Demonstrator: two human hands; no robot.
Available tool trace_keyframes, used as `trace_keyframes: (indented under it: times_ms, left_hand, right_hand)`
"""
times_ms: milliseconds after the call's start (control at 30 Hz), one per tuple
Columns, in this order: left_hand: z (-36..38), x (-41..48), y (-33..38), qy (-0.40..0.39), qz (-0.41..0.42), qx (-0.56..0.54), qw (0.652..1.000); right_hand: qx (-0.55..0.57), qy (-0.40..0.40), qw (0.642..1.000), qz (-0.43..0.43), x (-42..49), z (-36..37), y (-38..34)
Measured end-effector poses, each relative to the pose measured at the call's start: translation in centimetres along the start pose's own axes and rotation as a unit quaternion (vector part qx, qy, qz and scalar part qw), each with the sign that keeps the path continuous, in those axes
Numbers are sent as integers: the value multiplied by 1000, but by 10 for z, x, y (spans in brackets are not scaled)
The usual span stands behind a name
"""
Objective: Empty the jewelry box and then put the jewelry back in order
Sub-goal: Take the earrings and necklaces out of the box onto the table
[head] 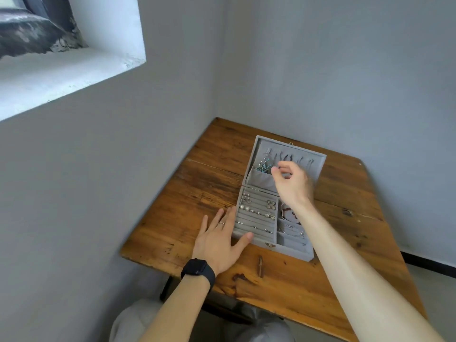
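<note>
- Head view: a worn brown wooden counter [172,218] stands in a corner formed by two plain grey walls [123,144]. One white window recess [74,70] is at the upper left.
- One grey velvet jewelry box [283,253] sits open mid-counter, its lid [318,164] tilted back.
- The box has a ridged panel on the left holding small silver pieces, two pearl studs [243,207] among them, and three compartments on the right.
- One teal-toned chain [264,166] hangs inside the lid.
- The left hand [219,240] lies flat with straight fingers against the box's left side. It wears one ring [221,223] and one black watch [197,269].
- The right hand [292,181] is raised before the lid with its fingers curled. I cannot tell whether it pinches anything.
</note>
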State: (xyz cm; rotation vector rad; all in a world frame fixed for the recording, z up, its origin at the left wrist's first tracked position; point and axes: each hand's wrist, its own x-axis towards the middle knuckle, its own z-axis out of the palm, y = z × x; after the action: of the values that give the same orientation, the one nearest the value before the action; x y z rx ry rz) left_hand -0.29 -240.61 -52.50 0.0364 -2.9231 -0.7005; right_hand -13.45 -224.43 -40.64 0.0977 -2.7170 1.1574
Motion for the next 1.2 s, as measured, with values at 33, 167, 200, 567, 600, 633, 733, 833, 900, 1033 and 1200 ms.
trace_keyframes:
  times_ms: [33,167,200,567,600,633,733,833,900,1033,1200]
  left_hand:
    - [0,0,0,0,-1,-4,1000]
    - [-2,0,2,9,-6,-12,1000]
    - [-2,-1,2,10,-7,-13,1000]
    - [-4,-1,3,6,-11,-23,1000]
    - [-4,-1,3,7,-12,-23,1000]
    - [-3,-1,3,7,-12,-23,1000]
    - [-3,0,3,7,-13,-19,1000]
    - [-4,-1,3,7,-13,-17,1000]
    - [-4,-2,3,9,-14,-19,1000]
    - [-6,-2,4,3,-16,-21,1000]
    - [-7,-3,5,-4,-20,-20,1000]
  right_hand:
    - [9,5,1000,10,8,4,-4]
    - [13,18,999,40,28,16,-15]
    - [11,19,999,47,31,19,-17]
    - [74,21,989,128,50,36,-22]
    - [84,19,988,131,51,36,-21]
    - [92,18,987,134,52,36,-20]
    - [111,22,984,140,53,35,-18]
    - [129,32,980,147,53,33,-19]
    - [147,38,977,148,53,31,-20]
    - [173,45,972,152,58,24,-22]
    - [214,84,966,117,62,14,-32]
